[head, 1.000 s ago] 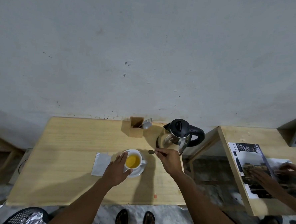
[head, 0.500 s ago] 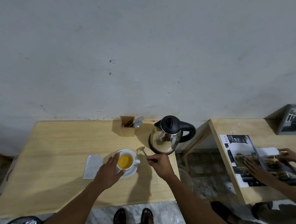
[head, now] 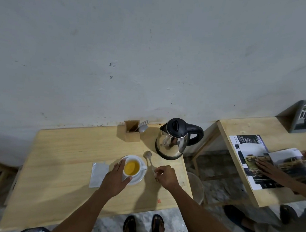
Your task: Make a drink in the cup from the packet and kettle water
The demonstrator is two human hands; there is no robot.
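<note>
A white cup (head: 140, 163) full of yellow-orange drink stands on a white saucer (head: 140, 177) on the wooden table (head: 65, 155). My left hand (head: 115, 179) curls around the cup's left side. My right hand (head: 165, 175) pinches the handle end of a metal spoon (head: 149, 157), whose bowl lies low beside the saucer on its right. A flat white packet (head: 98, 174) lies just left of the saucer. The steel kettle (head: 174, 140) with black lid and handle stands at the table's back right.
A wooden cutlery holder (head: 132, 131) with a fork and spoon stands at the wall. To the right is a second wooden table (head: 249, 175) where another person's hands (head: 269, 167) leaf through a magazine (head: 253, 158). A stool (head: 195, 186) sits between the tables.
My right hand has brought the spoon down from beside the kettle to the table, right of the saucer. My left hand has stayed on the cup.
</note>
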